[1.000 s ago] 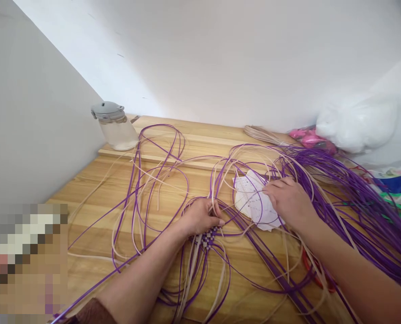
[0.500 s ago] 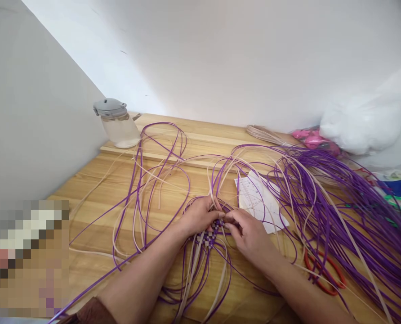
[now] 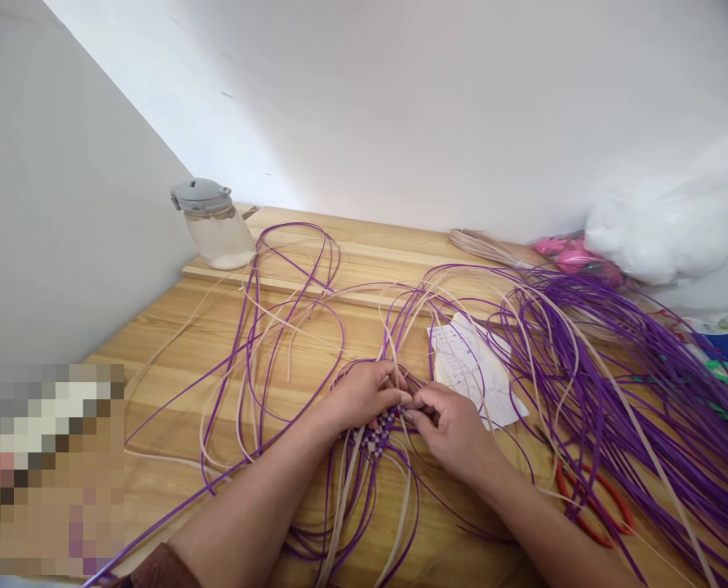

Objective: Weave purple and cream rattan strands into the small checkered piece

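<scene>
Your left hand (image 3: 367, 398) is clamped on the far edge of the small woven piece (image 3: 376, 439), which sits on the near middle of the wooden table (image 3: 174, 351) with its purple and white checks showing. Your right hand (image 3: 453, 420) comes in from the right, thumb and fingers pinched on the strips at that edge, just beside your left thumb; which strip it has, you cannot tell. Beige strips (image 3: 342, 506) and purple ones fan out from the piece, some curling toward the near side, others looping far and left.

To the right of your hands lies a creased sheet of paper (image 3: 483, 380) with writing on it, strips crossing over it. Farther right spreads a thick bundle of purple strips (image 3: 565, 327), and a red-handled tool (image 3: 622, 500) lies near your right forearm, partly under the strands. At the far left stands a clear jar (image 3: 220, 241) with a grey lid (image 3: 201, 194). At the far right are a beige coil (image 3: 483, 245) and a white plastic bag (image 3: 658, 237).
</scene>
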The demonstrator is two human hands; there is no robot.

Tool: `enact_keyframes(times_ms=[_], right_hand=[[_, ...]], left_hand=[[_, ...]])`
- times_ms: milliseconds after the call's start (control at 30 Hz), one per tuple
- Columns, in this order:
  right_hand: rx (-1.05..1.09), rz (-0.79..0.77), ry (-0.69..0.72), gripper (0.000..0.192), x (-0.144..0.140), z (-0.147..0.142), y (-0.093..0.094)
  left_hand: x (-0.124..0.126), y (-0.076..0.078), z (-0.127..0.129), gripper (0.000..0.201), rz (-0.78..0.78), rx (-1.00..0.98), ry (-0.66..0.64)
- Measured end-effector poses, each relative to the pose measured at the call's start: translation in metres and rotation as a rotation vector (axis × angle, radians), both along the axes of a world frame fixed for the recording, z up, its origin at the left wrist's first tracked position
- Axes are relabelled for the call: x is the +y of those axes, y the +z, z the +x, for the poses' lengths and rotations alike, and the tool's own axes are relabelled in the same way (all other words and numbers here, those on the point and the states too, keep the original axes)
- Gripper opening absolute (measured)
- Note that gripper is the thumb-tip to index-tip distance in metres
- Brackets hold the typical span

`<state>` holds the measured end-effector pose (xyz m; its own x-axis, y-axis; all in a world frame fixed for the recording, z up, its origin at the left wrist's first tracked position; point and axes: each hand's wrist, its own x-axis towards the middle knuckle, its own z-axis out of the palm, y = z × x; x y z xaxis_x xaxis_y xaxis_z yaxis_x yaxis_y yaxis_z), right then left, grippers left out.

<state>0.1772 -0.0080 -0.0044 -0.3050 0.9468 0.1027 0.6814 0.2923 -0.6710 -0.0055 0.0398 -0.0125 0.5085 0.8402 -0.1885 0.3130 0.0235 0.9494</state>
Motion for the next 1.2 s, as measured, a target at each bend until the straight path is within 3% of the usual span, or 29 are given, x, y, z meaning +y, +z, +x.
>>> enact_keyframes(times_ms=[167, 267, 333, 533, 700, 800, 1000, 1200], right_hand=[[0.031, 0.032, -0.027, 0.012, -0.006, -0.001, 0.001], [0.001, 0.185, -0.036, 0.012, -0.015, -0.002, 0.009], [-0.116, 0.263, -0.035, 0.010, -0.022, -0.004, 0.015], [-0.500, 0.301, 0.004, 0.010, -0.032, -0.015, 0.020], [-0.543, 0.357, 0.024, 0.013, -0.027, -0.019, 0.012], [-0.549, 0.347, 0.022, 0.015, -0.026, -0.019, 0.012], [-0.558, 0.306, 0.002, 0.014, -0.024, -0.018, 0.024], [-0.334, 0.005, 0.043, 0.022, -0.030, -0.014, 0.014]], left_hand=[[0.002, 0.001, -0.002, 0.024, -0.036, -0.032, -0.074], [0.002, 0.000, -0.001, 0.017, -0.049, -0.082, -0.064], [0.002, 0.001, -0.002, 0.017, -0.084, -0.116, -0.069], [0.002, 0.004, -0.003, 0.019, -0.147, -0.186, -0.087], [0.002, -0.006, -0.001, 0.020, 0.041, -0.156, -0.039], [0.001, -0.008, 0.000, 0.019, 0.154, -0.020, 0.002], [0.002, -0.002, 0.001, 0.019, 0.178, 0.020, -0.106], [-0.001, -0.010, 0.004, 0.020, 0.256, 0.113, -0.024]])
